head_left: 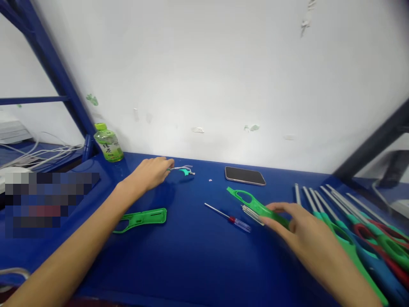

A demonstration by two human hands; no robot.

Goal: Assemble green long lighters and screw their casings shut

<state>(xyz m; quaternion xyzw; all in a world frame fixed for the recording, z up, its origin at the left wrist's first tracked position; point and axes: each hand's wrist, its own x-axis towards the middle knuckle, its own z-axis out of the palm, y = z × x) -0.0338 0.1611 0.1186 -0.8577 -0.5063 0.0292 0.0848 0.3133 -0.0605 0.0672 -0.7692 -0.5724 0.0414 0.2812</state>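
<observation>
My left hand [158,170] is closed at the back of the table, pinching a small part with thin wires [182,167] and a turquoise piece [185,172]. In my right hand [292,224] is a green lighter handle shell [255,207], gripped between thumb and fingers. Several thin silvery pieces [252,214] stick out below it, beside my thumb. A second green handle shell [145,217] lies on the table under my left forearm, inner side up. Between the hands rests a screwdriver [228,218] with a clear handle.
A phone [245,175] lies near the white wall. Several long-nosed lighters [354,230] with green, blue and red handles are laid out at the right. A green bottle [108,143] stands back left. White cables [41,151] and a blue frame post [54,64] are at the left.
</observation>
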